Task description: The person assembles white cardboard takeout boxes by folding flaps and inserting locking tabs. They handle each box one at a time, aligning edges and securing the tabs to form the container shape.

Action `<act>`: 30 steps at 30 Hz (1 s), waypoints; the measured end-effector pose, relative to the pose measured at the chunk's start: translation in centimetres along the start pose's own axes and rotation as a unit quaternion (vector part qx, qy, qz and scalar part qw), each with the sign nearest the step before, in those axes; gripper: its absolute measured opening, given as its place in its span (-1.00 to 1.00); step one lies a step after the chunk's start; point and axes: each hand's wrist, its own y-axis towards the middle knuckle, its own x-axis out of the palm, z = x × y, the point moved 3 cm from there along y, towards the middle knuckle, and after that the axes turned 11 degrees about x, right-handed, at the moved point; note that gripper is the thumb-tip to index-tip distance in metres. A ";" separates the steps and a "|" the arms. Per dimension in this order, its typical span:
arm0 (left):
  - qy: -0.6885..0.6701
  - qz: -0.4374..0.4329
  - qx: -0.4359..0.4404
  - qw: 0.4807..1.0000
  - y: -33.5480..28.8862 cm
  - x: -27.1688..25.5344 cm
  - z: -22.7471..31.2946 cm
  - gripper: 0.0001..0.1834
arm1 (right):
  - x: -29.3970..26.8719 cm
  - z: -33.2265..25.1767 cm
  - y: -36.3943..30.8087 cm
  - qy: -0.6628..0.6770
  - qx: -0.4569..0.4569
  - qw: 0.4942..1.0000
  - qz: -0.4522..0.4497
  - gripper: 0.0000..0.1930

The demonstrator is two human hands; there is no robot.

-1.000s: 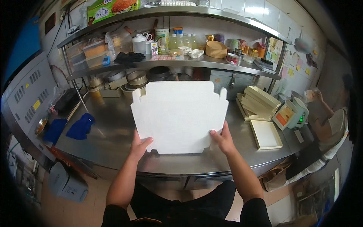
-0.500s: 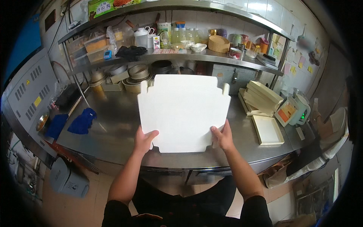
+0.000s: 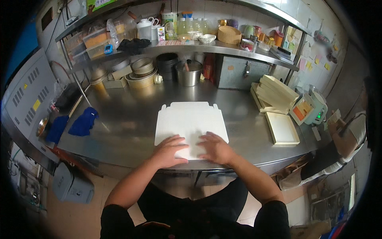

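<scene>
A flat white die-cut cardboard blank (image 3: pixel 191 119) with notched edges and small tabs lies on the steel worktable (image 3: pixel 123 115), close to its front edge. My left hand (image 3: pixel 170 152) is over the near left part of the sheet, fingers spread. Opposite it, my right hand (image 3: pixel 215 149) hovers over or rests on the near right part, its fingers also apart and slightly blurred. Whether the fingertips press on the cardboard I cannot tell. Neither hand holds anything. On the right stand several folded cream box trays (image 3: pixel 276 95), stacked askew, with a single shallow box tray (image 3: pixel 282 128) in front of them.
Round pans (image 3: pixel 142 73), a steel pot (image 3: pixel 189 73) and a grey metal box (image 3: pixel 238 73) line the back under a shelf (image 3: pixel 179 49). A blue cloth (image 3: pixel 83 121) lies left. At right are a green-lit scale (image 3: pixel 314 109) and another person (image 3: pixel 346 139).
The white cardboard blank has gone from being held up in both hands to lying on the worktable. Both hands have let go of its sides and moved inward over it.
</scene>
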 end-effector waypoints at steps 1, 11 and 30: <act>0.000 0.002 0.006 1.000 -0.3 0.5 -0.2 -0.37 | 0.4 -1.2 -0.4 -0.008 -0.014 0.999 -0.029 -0.42; -0.055 0.003 -0.064 0.996 0.0 -0.2 -0.8 -0.74 | -1.1 -2.6 -0.1 0.040 0.082 0.994 -0.055 -0.67; 0.218 -0.040 -0.027 0.975 3.1 2.6 1.7 -0.87 | 4.4 -3.2 1.6 -0.086 0.031 0.991 0.098 -0.83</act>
